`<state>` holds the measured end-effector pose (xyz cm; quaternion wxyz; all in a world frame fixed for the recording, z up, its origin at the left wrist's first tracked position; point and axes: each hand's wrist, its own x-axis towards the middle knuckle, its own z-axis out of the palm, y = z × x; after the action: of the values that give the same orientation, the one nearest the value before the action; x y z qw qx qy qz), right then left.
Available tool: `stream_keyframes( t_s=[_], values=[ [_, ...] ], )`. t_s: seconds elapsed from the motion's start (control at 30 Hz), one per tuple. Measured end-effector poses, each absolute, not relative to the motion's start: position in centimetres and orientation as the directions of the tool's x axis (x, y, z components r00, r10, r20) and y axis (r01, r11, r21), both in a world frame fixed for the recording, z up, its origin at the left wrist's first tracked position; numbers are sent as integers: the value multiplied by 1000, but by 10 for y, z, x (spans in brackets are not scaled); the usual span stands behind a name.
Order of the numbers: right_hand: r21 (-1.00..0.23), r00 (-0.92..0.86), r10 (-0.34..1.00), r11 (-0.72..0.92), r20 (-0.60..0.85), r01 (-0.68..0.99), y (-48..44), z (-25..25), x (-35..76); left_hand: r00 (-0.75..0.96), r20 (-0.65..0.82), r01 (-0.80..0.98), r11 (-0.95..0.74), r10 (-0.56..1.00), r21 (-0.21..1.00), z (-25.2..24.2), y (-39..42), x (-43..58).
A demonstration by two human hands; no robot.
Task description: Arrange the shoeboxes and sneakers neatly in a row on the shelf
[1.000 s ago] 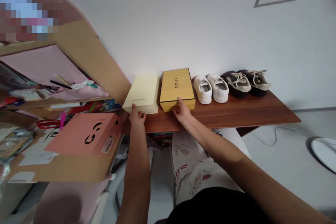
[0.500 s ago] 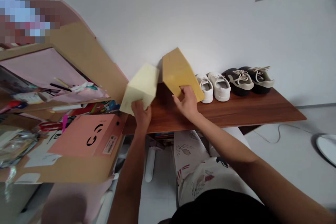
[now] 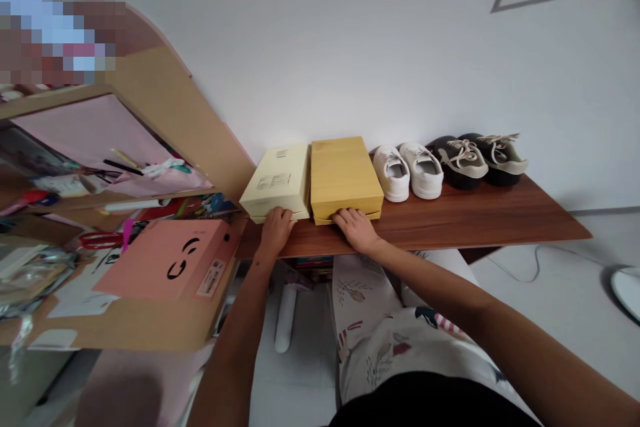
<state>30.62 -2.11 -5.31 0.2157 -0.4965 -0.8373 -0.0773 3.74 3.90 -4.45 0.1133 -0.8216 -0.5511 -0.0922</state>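
Note:
Two shoe boxes lie side by side on a brown wooden shelf (image 3: 450, 220), upside down with their plain undersides up. My left hand (image 3: 277, 227) rests its curled fingers on the near end of the pale cream box (image 3: 277, 181), which shows small printed labels. My right hand (image 3: 356, 225) presses its fingers against the near end of the mustard yellow box (image 3: 344, 177). Both boxes touch each other along their long sides.
A pair of white sneakers (image 3: 407, 170) and a pair of dark sneakers with beige laces (image 3: 477, 159) stand to the right along the wall. A pink shoe box (image 3: 170, 259) sits on a cluttered tan shelf unit (image 3: 125, 320) at left. A cable (image 3: 530, 260) runs over the floor.
Both boxes were lifted at their near ends, tipped over and laid back down, so their lids now face the shelf. My hands stayed at the near ends throughout.

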Motion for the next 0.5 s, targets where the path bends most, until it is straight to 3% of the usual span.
stream_keyframes(
  t_s=[0.23, 0.5],
  values=[
    [-60, -373, 848, 425, 377, 903, -9, -57, 302, 324, 367, 884, -417, 872, 210, -57, 44, 25],
    [-95, -335, 857, 400, 393, 912, -2, -60, 306, 119, 577, 911, -320, 808, 260, -71, 24, 47]
  ],
)
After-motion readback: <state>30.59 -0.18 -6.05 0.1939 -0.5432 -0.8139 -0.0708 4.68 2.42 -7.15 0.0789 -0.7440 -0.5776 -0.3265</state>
